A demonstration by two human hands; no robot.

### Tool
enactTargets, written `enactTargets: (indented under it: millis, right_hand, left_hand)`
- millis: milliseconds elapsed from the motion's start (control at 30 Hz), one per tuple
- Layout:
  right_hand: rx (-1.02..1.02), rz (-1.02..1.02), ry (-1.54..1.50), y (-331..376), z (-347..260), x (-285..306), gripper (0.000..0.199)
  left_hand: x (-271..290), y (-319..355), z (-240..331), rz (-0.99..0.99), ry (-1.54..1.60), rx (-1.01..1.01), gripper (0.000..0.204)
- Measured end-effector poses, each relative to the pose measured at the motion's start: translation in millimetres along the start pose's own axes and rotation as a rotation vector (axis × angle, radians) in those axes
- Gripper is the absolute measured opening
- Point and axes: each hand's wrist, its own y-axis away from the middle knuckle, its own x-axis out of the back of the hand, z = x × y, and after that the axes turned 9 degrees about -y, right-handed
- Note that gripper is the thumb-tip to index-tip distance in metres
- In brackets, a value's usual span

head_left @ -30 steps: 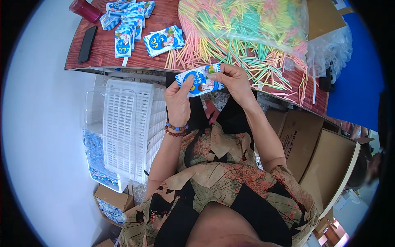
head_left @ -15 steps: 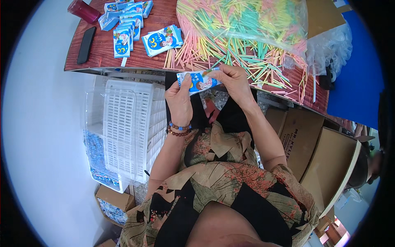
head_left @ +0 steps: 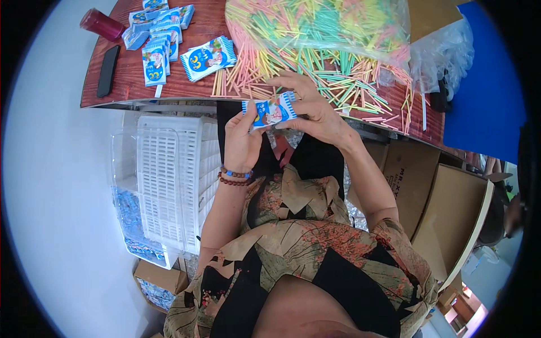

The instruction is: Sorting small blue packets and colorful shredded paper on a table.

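A small blue and white snack packet is held level just off the table's near edge. My left hand pinches its left end, thumb on top and fingers beneath. At the packet's right end is my right hand, thumb by the lower corner and a finger against the striped end. Its upper fingers are lifted away over the straws. Loose pink, yellow and green candy straws lie just beyond the hands. To their left, a small stack of similar packets rests on the table.
More packets lie at the far left, near a black phone and a dark red cup. A large clear bag of straws covers the back. White baskets stand left below; cardboard boxes stand right.
My right hand has loosened its earlier pinch on the packet's right end and spread its fingers. The packet has dropped slightly. The whole view has shifted a little.
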Motion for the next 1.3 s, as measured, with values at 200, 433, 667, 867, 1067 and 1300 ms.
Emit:
enactTargets:
  millis: [200, 433, 667, 867, 1067, 1300]
  right_hand:
    - [0.004, 0.042, 0.048, 8.3, 2.7, 1.4, 0.020]
    - [-0.336, 0.301, -0.020, 57.5, 4.4, 55.8, 0.027]
    - [-0.282, -0.084, 0.882, 62.0, 14.1, 96.1, 0.060]
    - [-0.237, -0.202, 0.924, 42.8, 35.0, 104.0, 0.049]
    - [-0.193, -0.096, 0.895, 44.0, 36.3, 103.3, 0.044]
    - [-0.333, -0.168, 0.697, 68.2, -6.7, 94.9, 0.058]
  left_hand:
    - [-7.4, 0.0, -10.5, 0.110, -0.065, -0.047, 0.024]
    - [-8.0, 1.9, -8.8, 0.091, -0.048, -0.054, 0.025]
    - [-5.3, 1.4, -8.2, 0.112, -0.009, -0.044, 0.022]
    - [6.7, 2.5, -12.2, 0.086, 0.019, -0.040, 0.022]
    - [6.8, 0.7, -12.1, 0.085, 0.038, -0.026, 0.022]
    - [17.1, 1.5, -12.1, 0.189, 0.007, -0.015, 0.022]
